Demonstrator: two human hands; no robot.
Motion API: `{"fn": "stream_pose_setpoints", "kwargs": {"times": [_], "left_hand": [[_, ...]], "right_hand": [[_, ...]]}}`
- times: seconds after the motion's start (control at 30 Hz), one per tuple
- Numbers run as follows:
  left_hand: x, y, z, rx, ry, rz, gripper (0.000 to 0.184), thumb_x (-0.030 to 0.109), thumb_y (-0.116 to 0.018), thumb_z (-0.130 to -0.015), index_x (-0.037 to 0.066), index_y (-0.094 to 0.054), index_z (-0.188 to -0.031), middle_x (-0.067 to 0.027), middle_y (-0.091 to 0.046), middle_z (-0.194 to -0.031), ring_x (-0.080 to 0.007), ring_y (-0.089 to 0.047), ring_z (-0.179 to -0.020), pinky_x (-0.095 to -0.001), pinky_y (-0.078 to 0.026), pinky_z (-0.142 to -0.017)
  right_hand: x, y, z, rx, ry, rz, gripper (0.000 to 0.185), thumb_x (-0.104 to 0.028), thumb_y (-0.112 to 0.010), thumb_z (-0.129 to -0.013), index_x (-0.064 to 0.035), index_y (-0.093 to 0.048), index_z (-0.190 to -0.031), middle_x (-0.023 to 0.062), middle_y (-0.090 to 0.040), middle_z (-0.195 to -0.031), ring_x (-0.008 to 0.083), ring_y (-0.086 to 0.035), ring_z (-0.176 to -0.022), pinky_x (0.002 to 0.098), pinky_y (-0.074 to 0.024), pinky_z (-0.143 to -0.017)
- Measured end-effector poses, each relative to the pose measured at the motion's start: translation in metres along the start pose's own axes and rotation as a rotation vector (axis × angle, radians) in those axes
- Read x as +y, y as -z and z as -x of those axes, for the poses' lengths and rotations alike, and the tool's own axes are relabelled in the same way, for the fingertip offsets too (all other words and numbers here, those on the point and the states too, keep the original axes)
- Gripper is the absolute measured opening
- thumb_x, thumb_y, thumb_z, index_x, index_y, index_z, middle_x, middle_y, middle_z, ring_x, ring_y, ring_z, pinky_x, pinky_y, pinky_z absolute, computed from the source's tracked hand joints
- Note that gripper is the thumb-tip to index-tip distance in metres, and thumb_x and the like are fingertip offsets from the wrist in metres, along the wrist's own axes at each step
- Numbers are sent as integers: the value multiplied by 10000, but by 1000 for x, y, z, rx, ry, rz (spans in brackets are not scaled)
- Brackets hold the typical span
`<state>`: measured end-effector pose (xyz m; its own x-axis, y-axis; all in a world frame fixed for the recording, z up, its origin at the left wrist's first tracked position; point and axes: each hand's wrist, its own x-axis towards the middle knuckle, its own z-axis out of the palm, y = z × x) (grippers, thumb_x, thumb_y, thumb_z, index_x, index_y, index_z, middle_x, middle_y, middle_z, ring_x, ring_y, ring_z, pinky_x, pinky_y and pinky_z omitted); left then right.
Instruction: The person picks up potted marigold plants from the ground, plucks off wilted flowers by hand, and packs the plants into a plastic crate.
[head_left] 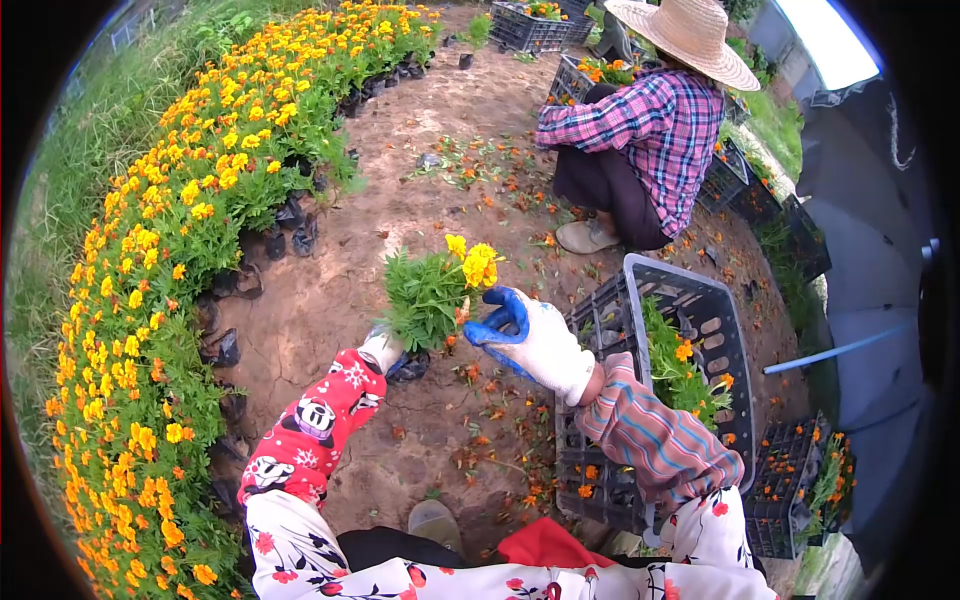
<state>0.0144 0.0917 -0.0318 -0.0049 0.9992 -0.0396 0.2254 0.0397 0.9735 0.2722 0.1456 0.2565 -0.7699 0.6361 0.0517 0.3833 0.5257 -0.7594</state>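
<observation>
A potted marigold (pixel 425 300) with yellow blooms and green leaves is held up in front of me over the bare soil. My left hand (pixel 384 349), in a white glove, is closed on its black plastic pot (pixel 409 367); leaves hide most of the fingers. My right hand (pixel 535 342) wears a white glove with blue-coated fingers. Thumb and fingers are curved but apart, close beside the right side of the plant. Near their tips is a small pale orange, withered-looking bloom (pixel 463 311); whether they touch it is unclear.
Rows of potted marigolds (pixel 150 330) line the left side. A black plastic crate (pixel 738 330) with plants stands close on my right, another crate (pixel 785 490) beyond it. A person in a straw hat (pixel 690 40) squats ahead by more crates. Orange blooms and leaves litter the soil.
</observation>
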Motion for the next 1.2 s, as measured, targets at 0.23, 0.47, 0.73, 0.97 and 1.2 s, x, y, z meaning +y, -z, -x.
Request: {"fn": "stream_pose_setpoints", "kwargs": {"times": [0.23,0.47,0.73,0.97,1.2], "left_hand": [[74,-12,20,215,132,-585,329,266,-547,-827,96,-607,-1103,-175,-628,-1042,-353,-586,-970,-427,-472,-808],[110,-7,34,554,240,-900,447,274,-693,-705,123,-587,-1113,-153,-610,-1019,-347,-568,-960,-446,-460,-813],[115,-3,35,521,314,-757,439,231,-673,-711,116,-558,-1119,-141,-566,-1098,-326,-515,-1056,-438,-418,-875],[107,-4,29,467,269,-775,380,226,-623,-764,124,-574,-1127,-150,-569,-1117,-336,-519,-1066,-432,-425,-885],[39,9,11,456,86,87,367,308,-572,-801,95,-611,-1098,-196,-613,-1055,-375,-576,-981,-439,-464,-807]], "right_hand": [[-3,-5,-7,-108,-109,-103,459,-480,-619,-791,-22,-624,-802,141,-628,-690,305,-619,-648,389,-469,-599],[10,-7,6,-253,-476,-535,358,-348,-704,-796,-37,-617,-952,21,-611,-785,89,-566,-600,226,-484,-535],[16,-21,7,-109,-436,-748,367,-297,-668,-833,-39,-570,-1075,25,-606,-877,86,-567,-667,234,-510,-555],[26,-23,8,-140,-375,-975,197,-209,-578,-894,-23,-600,-956,66,-623,-729,115,-587,-541,233,-478,-473],[-12,10,56,-406,-426,-905,176,-132,-605,-872,38,-611,-917,85,-624,-729,120,-529,-503,261,-464,-536]]}}
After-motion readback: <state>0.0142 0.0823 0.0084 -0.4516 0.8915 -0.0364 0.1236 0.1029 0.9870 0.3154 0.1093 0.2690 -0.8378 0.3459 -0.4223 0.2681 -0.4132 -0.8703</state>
